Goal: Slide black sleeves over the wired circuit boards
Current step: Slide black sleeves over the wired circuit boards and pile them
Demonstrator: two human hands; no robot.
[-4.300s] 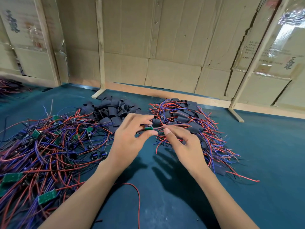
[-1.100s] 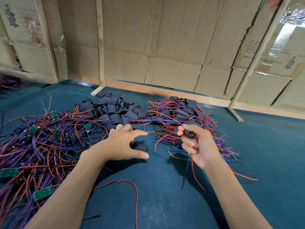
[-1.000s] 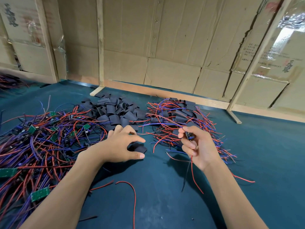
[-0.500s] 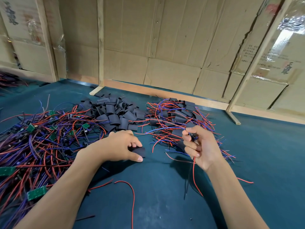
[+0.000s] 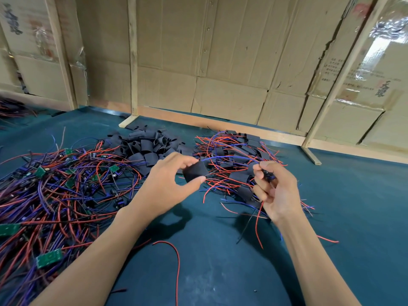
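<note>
My left hand (image 5: 164, 186) pinches a flat black sleeve (image 5: 195, 172) between thumb and fingers, lifted off the table. A short gap to its right, my right hand (image 5: 276, 191) grips a wired circuit board (image 5: 267, 175), mostly hidden in the fingers, with red and black wires hanging below the palm. A heap of loose black sleeves (image 5: 145, 146) lies behind my left hand. To the left spreads a tangle of bare green boards with red and purple wires (image 5: 55, 184). Behind my hands sits a pile of sleeved boards (image 5: 234, 157).
The work surface is a dark teal mat (image 5: 220, 261). A loose red wire (image 5: 174, 257) curls on it near me. Cardboard panels (image 5: 220, 62) on wooden posts wall off the back. Another wire bundle (image 5: 13, 107) lies at the far left.
My left hand picked a black sleeve up off the mat and raised it toward my right hand. My right hand kept hold of the wired board and stayed about where it was.
</note>
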